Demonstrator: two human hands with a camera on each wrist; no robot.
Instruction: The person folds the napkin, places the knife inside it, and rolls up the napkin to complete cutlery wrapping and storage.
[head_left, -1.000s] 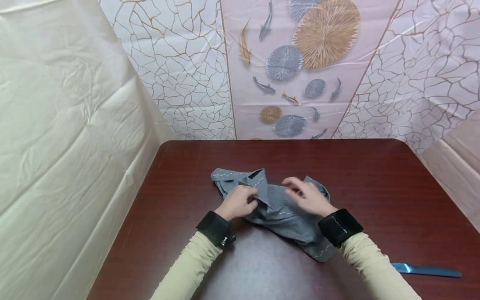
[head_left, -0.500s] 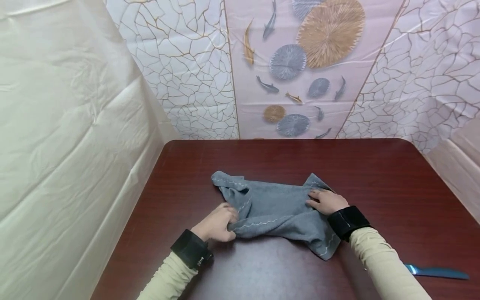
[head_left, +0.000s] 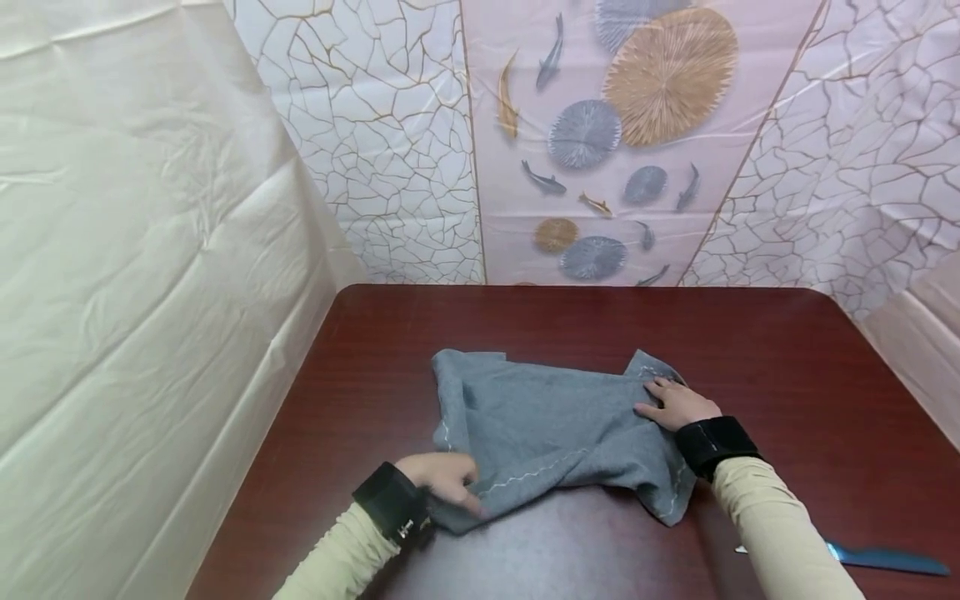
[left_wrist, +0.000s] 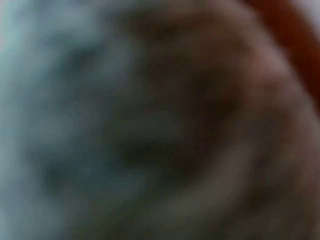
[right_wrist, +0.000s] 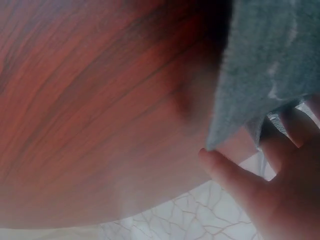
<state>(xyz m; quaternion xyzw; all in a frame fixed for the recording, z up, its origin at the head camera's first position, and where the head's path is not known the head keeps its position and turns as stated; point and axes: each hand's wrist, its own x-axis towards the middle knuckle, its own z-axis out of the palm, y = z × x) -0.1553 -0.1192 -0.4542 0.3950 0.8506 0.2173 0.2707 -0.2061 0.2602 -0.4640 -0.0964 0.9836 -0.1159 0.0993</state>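
In the head view, the gray cloth (head_left: pixel 543 417) is lying at twelve o'clock; my left hand (head_left: pixel 442 477) is gripping its seven-o'clock corner, my right hand (head_left: pixel 681 407) resting at three. The left wrist's is only blurring. In the right wrist's, fingers are lying spread; steady pressing should be anchoring it.

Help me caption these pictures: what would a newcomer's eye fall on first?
Probably the rumpled gray cloth across the middle of the dark red table, then the pink fish-patterned panel behind it. A blue, knife-like thing also stands out at the head view's lower right, partly behind the right sleeve.
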